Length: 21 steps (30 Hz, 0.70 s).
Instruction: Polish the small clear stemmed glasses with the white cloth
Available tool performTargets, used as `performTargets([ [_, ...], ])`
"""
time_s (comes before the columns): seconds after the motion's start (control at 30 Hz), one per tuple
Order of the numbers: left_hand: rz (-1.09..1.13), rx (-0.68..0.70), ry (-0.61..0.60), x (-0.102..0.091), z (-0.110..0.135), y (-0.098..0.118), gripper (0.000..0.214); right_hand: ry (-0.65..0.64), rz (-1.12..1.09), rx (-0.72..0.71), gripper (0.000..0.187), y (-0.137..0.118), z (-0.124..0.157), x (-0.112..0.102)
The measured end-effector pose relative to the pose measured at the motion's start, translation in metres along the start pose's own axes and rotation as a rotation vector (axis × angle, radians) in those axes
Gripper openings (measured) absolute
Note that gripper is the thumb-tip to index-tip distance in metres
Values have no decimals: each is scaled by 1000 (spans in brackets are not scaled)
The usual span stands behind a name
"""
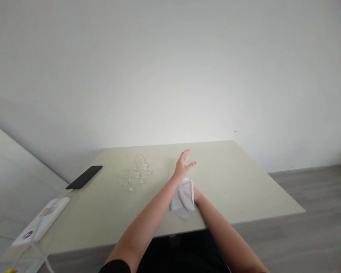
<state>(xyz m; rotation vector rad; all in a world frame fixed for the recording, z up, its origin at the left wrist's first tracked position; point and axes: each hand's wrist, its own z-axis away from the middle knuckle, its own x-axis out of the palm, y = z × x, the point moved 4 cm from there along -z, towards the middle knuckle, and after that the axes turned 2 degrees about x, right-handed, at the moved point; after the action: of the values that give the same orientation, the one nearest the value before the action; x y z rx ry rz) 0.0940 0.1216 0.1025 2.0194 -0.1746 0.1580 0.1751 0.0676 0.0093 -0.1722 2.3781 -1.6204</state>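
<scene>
My left hand (183, 165) reaches out over the middle of the pale table (238, 182). Its fingers and thumb curl around a small clear glass (190, 157) that shows only faintly. My right hand (196, 195) lies just behind the left wrist, nearer the table's front edge. It is mostly hidden under a crumpled white cloth (183, 199), which it grips. A cluster of several small clear stemmed glasses (138, 170) stands to the left of my left hand, apart from it.
A black phone (84, 177) lies at the table's left edge. A white flat device (41, 223) with a cable sits at the front left corner. A white wall rises behind the table, and grey floor (315, 197) lies to the right.
</scene>
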Motion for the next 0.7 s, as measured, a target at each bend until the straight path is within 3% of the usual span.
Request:
performTargets([
  [0.17,-168,-133,59,16,-26,-50,65,-57,-31,-2,40,-9,1,4],
  [0.3,-171,-217,22,32,-37,-71,61,-84,-44,-8,37,-6,0,5],
  [0.47,-48,-160,-80,50,-42,-64,35,-146,-34,5,40,1,1,7],
  [0.7,-66,-41,-98,51,-28,-35,35,-147,59,-71,40,2,-2,7],
])
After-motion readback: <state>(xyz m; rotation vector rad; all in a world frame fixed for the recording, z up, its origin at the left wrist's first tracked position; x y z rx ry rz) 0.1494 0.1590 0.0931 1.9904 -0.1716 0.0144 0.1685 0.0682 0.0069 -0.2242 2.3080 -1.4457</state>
